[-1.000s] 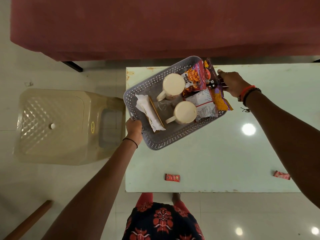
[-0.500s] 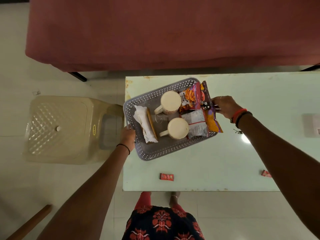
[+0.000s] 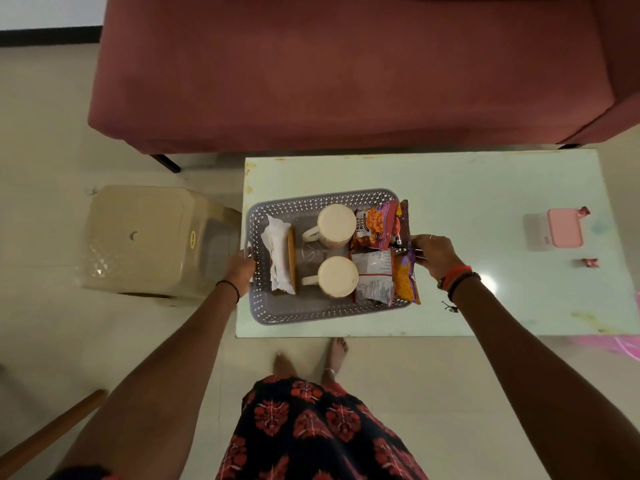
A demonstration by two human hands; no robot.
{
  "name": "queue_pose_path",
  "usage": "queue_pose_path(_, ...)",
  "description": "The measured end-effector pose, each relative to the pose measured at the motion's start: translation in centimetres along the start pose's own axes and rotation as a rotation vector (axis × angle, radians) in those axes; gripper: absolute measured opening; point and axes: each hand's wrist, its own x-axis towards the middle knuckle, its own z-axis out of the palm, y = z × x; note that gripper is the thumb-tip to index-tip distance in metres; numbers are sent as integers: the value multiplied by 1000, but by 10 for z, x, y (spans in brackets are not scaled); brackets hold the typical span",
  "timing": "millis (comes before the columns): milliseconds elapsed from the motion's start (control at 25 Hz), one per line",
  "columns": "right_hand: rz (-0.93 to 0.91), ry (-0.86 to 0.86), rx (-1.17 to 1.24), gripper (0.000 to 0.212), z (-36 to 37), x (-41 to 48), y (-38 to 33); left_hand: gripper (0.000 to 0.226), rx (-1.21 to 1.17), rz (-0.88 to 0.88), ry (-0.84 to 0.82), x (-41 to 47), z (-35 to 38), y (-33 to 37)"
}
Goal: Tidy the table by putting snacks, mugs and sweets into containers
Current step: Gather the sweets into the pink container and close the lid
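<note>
A grey perforated basket (image 3: 313,315) hangs over the left part of the pale green table (image 3: 467,188). My left hand (image 3: 240,268) grips its left rim and my right hand (image 3: 434,252) grips its right rim. Inside stand two cream mugs (image 3: 336,225) (image 3: 337,276), with a white-wrapped biscuit pack (image 3: 278,258) on the left. Snack packets fill the right side: an orange nuts bag (image 3: 375,226), a silver packet (image 3: 374,277) and a yellow-purple one (image 3: 406,278). Two red-wrapped sweets (image 3: 588,262) (image 3: 583,211) lie at the table's right.
A pink-lidded box (image 3: 564,226) sits near the table's right end. A beige plastic stool (image 3: 145,240) stands left of the table. A maroon sofa (image 3: 346,71) runs behind it. My feet are at the table's near edge, and a wooden stick (image 3: 45,434) lies at lower left.
The basket has turned from tilted to square with the table and come nearer its front edge, both hands still on it. The view has pulled back, showing the pink box.
</note>
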Motion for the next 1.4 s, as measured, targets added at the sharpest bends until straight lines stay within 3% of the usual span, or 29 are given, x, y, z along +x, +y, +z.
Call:
queue_pose_path(280,-70,4,32,31,-56,-76,29,29,68,52,-99,-72,0,-12)
queue_pose_path(520,-65,84,95,15,-103,-112,64,40,69,102,-155,-124,13,-39)
queue_pose_path(760,-50,145,145,27,-153,-128,94,36,55,107,-168,-163,44,-60)
queue_pose_path(1080,-11,158,15,28,-233,-96,112,29,180,105,-154,-176,129,-58)
queue_pose_path(1400,52,206,-35,23,-307,-15,89,36,313,94,-74,-161,242,-48)
